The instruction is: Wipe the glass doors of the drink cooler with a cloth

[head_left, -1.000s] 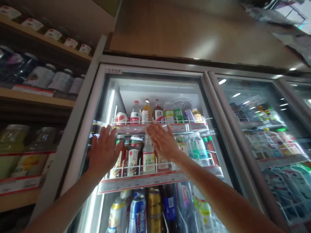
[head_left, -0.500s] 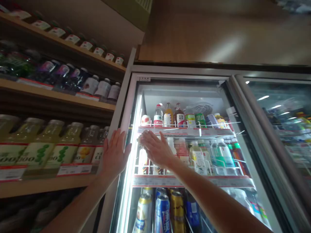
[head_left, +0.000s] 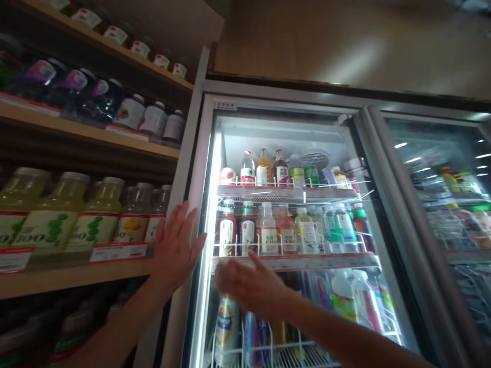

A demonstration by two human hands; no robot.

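Cooler door (head_left: 264,125) of clear glass in a pale grey metal frame rises upright, its face toward the person, its long axis vertical. White-railed shelves (head_left: 291,193) show behind it. The door lies just beyond both hands: the left hand (head_left: 178,248), fingers spread, holds nothing visible near the left frame; the right hand (head_left: 253,287), blurred, reaches leftward before the glass, its grip impossible to tell. Colourful labelled bottles (head_left: 268,239) stand inside.

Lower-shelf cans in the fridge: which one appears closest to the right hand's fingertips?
The leftmost can, pale with a blue mark, shows directly below the fingertips of the right hand; the blue can stands farther right.
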